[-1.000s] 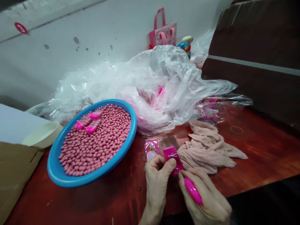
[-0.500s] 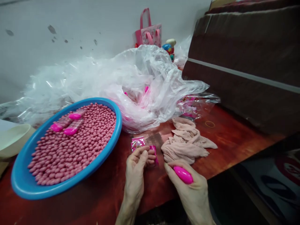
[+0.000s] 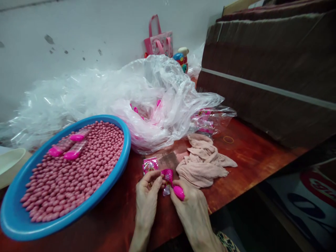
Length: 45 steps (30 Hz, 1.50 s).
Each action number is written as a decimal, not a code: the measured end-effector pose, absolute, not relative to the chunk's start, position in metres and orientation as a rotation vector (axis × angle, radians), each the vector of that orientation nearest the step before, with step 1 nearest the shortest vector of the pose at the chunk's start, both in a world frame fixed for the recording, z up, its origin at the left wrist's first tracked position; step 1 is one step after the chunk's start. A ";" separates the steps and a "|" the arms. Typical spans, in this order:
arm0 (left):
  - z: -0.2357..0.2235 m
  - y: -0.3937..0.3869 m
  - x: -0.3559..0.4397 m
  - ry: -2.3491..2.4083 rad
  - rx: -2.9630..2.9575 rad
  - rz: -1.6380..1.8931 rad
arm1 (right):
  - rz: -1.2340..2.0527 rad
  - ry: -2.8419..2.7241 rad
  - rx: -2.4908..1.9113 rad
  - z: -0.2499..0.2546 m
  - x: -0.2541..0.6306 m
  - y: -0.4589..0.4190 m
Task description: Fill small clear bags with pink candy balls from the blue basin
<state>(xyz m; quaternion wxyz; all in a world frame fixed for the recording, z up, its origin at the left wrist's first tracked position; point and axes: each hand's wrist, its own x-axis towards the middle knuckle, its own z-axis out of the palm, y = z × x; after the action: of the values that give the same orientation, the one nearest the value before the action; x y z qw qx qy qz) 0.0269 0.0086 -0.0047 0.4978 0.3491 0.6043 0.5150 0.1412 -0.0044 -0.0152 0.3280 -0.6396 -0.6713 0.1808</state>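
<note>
At the lower centre of the frame, the left hand [image 3: 146,196] pinches a pink sachet [image 3: 168,173] in bent fingers over the worktop [image 3: 252,148], and the right hand [image 3: 191,204], curled around an oval pink plastic piece [image 3: 179,193], sits closer to it than half a second ago.

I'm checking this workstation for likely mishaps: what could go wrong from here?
The right hand could lose its grip on the bright pink piece, which looks smooth. The left hand might nudge the shiny packet lying just beyond its fingers. The pink-capped tubes resting on the beads could shift if the blue basin is bumped.
</note>
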 end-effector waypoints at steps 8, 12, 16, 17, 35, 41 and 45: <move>0.011 0.013 0.015 1.417 1.109 1.112 | 0.779 -1.591 -1.380 -0.005 0.153 -0.004; 0.016 0.012 0.015 1.379 1.001 1.088 | 0.940 -1.509 -1.357 0.003 0.158 -0.007; 0.014 0.011 0.015 1.360 0.923 1.124 | 1.035 -1.398 -1.319 0.004 0.163 -0.009; 0.014 0.012 0.015 1.355 0.914 1.125 | 1.058 -1.369 -1.306 0.004 0.163 -0.009; 0.012 0.012 0.013 1.225 0.747 1.153 | 1.244 -1.103 -1.271 -0.002 0.174 -0.008; 0.012 0.013 0.015 1.200 0.645 1.185 | 1.225 -1.117 -1.251 -0.004 0.171 -0.008; 0.010 0.012 0.014 1.193 0.584 1.202 | 1.233 -1.128 -1.217 -0.001 0.168 -0.010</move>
<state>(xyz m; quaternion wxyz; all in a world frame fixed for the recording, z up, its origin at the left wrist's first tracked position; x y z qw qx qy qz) 0.0145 0.0121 0.0104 0.6251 0.2547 0.5197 0.5237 0.1683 -0.0096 -0.0011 0.5117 -0.5058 -0.4687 0.5125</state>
